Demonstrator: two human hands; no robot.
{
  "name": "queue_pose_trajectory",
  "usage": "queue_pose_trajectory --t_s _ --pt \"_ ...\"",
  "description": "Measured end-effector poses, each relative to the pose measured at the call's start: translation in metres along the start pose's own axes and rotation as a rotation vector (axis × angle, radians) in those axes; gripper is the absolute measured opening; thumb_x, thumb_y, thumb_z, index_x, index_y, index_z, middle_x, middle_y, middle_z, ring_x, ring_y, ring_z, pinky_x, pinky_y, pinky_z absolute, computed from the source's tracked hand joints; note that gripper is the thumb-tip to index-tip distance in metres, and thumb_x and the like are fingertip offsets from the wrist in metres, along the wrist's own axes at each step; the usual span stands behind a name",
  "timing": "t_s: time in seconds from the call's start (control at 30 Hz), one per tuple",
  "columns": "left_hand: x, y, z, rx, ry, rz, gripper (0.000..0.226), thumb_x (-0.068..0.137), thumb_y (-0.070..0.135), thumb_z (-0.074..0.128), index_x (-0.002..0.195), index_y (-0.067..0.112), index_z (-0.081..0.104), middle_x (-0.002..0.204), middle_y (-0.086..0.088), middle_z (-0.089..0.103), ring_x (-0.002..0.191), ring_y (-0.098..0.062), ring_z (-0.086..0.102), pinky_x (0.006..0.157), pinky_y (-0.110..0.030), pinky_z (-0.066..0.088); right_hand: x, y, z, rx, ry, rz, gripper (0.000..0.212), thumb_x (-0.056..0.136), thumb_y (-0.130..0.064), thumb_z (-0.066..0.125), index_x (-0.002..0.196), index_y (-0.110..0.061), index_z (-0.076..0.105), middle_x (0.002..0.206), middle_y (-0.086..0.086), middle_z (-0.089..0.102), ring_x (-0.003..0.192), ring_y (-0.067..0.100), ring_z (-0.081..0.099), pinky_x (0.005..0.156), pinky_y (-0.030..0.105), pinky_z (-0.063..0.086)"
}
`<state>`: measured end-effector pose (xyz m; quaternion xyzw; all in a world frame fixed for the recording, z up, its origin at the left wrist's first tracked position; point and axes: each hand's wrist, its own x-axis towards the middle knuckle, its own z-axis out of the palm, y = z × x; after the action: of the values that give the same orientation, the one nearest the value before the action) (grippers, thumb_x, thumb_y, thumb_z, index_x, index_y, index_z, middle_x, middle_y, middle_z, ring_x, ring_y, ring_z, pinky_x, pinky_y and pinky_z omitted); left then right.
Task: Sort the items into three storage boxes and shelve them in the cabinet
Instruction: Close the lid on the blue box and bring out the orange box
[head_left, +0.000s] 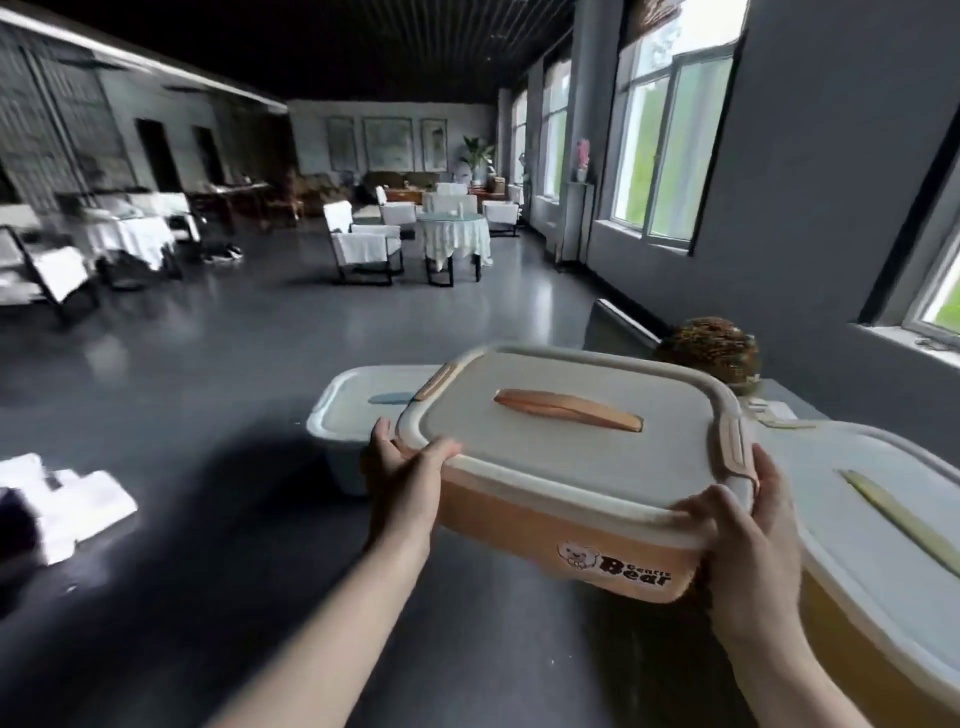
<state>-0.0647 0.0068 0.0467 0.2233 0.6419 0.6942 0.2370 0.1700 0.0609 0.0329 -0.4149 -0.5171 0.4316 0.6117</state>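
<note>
Box carry | orange box (561, 525) was held lidded and level, off the counter (467, 649) | left hand (402, 467) and right hand (748, 540): grip clamped on opposite ends for balance | blue box (353, 410), yellow box (883, 561) were left waiting alongside

Dark tabletop (519, 649). Yellow box (883, 597) with white lid sits at right edge. Blue-handled box (353, 410) at far left corner. Brown speckled ball (711, 348) and pale papers (779, 413) toward far right corner.
</note>
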Motion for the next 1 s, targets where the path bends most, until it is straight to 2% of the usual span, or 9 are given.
queue_pose_trajectory --t_s 0.13,0.23,0.43,0.6,0.73,0.8,0.87,0.93,1.0 --pt "-0.001 -0.01 -0.11 -0.044 0.198 0.042 0.072 0.065 0.027 0.073 0.132 0.027 0.047 0.118 0.005 0.056 0.09 -0.002 0.054 0.07 -0.018 0.04 -0.05 0.019 0.069 0.06 -0.167 0.04 0.07 0.062 -0.041 0.062 0.131 -0.04 0.05 0.126 -0.006 0.061 0.118 0.022 0.056 0.101 0.049 0.044" --pt "-0.003 -0.017 -0.181 -0.081 0.289 0.076 0.055 0.081 0.009 0.069 0.131 0.02 0.05 0.119 0.001 0.058 0.086 0.002 0.053 0.069 -0.015 0.04 -0.087 0.035 0.115 0.08 -0.267 0.11 0.069 0.056 -0.045 0.06 0.124 -0.047 0.053 0.117 0.005 0.066 0.109 0.036 0.06 0.096 0.059 0.045" --pt "0.0 -0.039 -0.279 -0.007 0.341 0.06 0.048 0.084 0.004 0.066 0.128 0.012 0.049 0.113 -0.001 0.056 0.087 -0.007 0.053 0.07 -0.014 0.038 -0.146 0.049 0.185 0.063 -0.381 0.171 0.075 0.05 -0.042 0.056 0.125 -0.036 0.057 0.111 -0.01 0.069 0.104 0.015 0.062 0.081 0.033 0.048" --pt "0.02 -0.052 -0.33 0.03 0.292 0.031 0.043 0.084 0.001 0.065 0.122 0.012 0.047 0.095 0.006 0.054 0.078 0.002 0.05 0.068 -0.014 0.038 -0.181 0.065 0.227 0.065 -0.396 0.256 0.072 0.052 -0.042 0.064 0.123 -0.034 0.058 0.111 -0.01 0.069 0.102 0.012 0.063 0.077 0.025 0.048" --pt "0.039 -0.061 -0.357 0.063 0.207 0.024 0.046 0.084 0.001 0.065 0.124 0.01 0.046 0.105 -0.003 0.055 0.079 -0.002 0.051 0.069 -0.016 0.039 -0.2 0.069 0.245 0.075 -0.375 0.303 0.066 0.056 -0.037 0.076 0.12 -0.031 0.058 0.104 -0.008 0.071 0.087 0.004 0.066 0.064 0.016 0.05" --pt "0.041 -0.064 -0.363 0.09 0.177 0.007 0.051 0.082 0.003 0.069 0.126 0.01 0.043 0.112 -0.005 0.052 0.085 -0.012 0.053 0.07 -0.02 0.039 -0.203 0.071 0.247 0.06 -0.344 0.322 0.059 0.063 -0.028 0.075 0.119 -0.029 0.058 0.1 -0.007 0.072 0.078 0.005 0.067 0.059 0.017 0.05" --pt "0.04 -0.07 -0.365 0.112 0.176 -0.022 0.068 0.069 0.015 0.081 0.124 0.015 0.042 0.117 -0.007 0.05 0.098 -0.02 0.05 0.078 -0.029 0.037 -0.203 0.076 0.243 -0.017 -0.327 0.331 0.055 0.066 -0.028 0.077 0.118 -0.033 0.059 0.106 -0.009 0.071 0.088 0.007 0.067 0.07 0.021 0.05" --pt "0.039 -0.071 -0.367 0.153 0.19 -0.007 0.07 0.053 0.037 0.076 0.115 0.029 0.042 0.121 -0.008 0.049 0.105 -0.022 0.049 0.087 -0.034 0.035 -0.199 0.08 0.238 -0.122 -0.345 0.326 0.049 0.073 -0.026 0.081 0.116 -0.036 0.06 0.108 -0.01 0.071 0.098 0.01 0.066 0.083 0.028 0.049" --pt "0.041 -0.072 -0.367 0.322 0.24 0.136 0.073 0.047 0.051 0.066 0.113 0.037 0.04 0.133 -0.005 0.038 0.121 -0.026 0.042 0.097 -0.041 0.035 -0.191 0.08 0.236 -0.248 -0.353 0.311 0.041 0.076 -0.027 0.081 0.11 -0.037 0.061 0.102 -0.011 0.072 0.097 0.009 0.067 0.087 0.03 0.051"
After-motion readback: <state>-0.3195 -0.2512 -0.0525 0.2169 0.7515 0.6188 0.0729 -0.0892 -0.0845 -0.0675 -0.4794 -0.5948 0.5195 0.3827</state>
